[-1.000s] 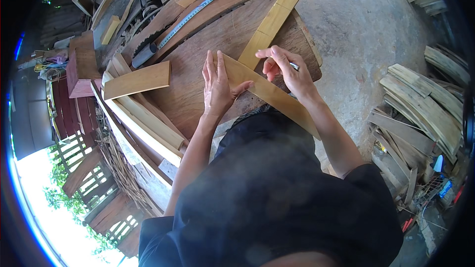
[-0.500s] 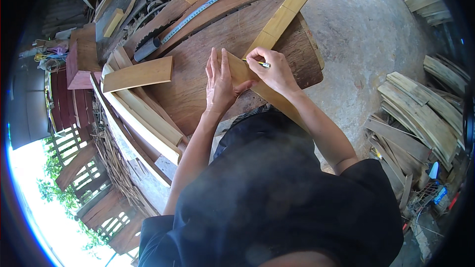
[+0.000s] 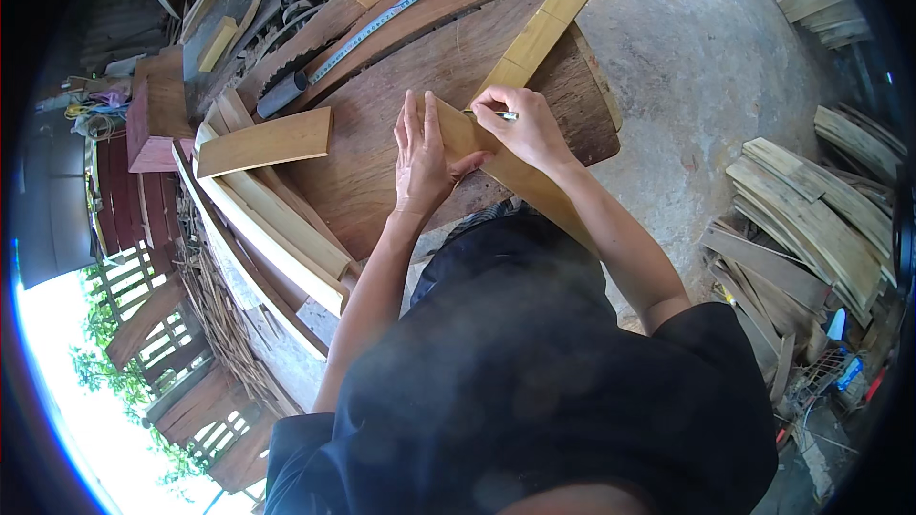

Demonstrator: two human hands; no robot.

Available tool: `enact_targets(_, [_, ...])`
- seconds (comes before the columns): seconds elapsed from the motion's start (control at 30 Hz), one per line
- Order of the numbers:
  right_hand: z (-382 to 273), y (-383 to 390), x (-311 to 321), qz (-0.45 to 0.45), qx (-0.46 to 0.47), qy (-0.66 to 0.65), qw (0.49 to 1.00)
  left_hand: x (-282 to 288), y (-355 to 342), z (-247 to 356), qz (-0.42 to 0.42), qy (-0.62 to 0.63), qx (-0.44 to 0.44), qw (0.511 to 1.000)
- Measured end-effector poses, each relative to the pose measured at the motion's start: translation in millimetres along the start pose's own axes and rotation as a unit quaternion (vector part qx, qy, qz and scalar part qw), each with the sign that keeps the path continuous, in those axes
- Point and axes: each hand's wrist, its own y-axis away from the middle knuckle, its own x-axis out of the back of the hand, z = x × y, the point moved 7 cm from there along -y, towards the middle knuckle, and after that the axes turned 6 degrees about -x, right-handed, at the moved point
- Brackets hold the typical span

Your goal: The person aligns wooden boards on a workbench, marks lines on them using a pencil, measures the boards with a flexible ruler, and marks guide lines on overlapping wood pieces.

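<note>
Left hand (image 3: 423, 160): spread, thumb apart, resting on wooden board (image 3: 534, 189) beneath it. Right hand (image 3: 525, 129): pinching pencil (image 3: 509, 115) near board's edge; yellowish wood strip (image 3: 546, 30) just beyond.

Tan board (image 3: 530, 185) lies aslant — pencil (image 3: 510, 116) at its edge.

Dark shirt (image 3: 563, 372), short loose sleeves (image 3: 720, 358)

Tape meas. (image 3: 382, 17) nos.; can't read
</note>
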Motion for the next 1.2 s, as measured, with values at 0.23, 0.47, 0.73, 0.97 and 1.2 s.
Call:
enact_targets(0.23, [5,22,15,-0.053,-0.074,0.004,0.996,0,5,-6,0.016,-0.005,-0.003,1.000])
enact_targets(0.47, [-1,1,7,-0.008,-0.008,-0.030,0.999,1,1,1,0.006,0.001,-0.004,1.000])
enact_targets(0.73, [10,24,19,-0.059,-0.099,0.001,0.993,-1,4,-7,0.014,-0.005,-0.002,1.000])
enact_targets(0.97, [4,-3,7,-0.024,-0.031,-0.020,0.999,1,0,2,0.002,0.000,-0.005,1.000])
enact_targets(1.2, [14,20,18,-0.073,-0.118,-0.007,0.990,-1,5,-8,0.019,-0.004,-0.001,1.000])
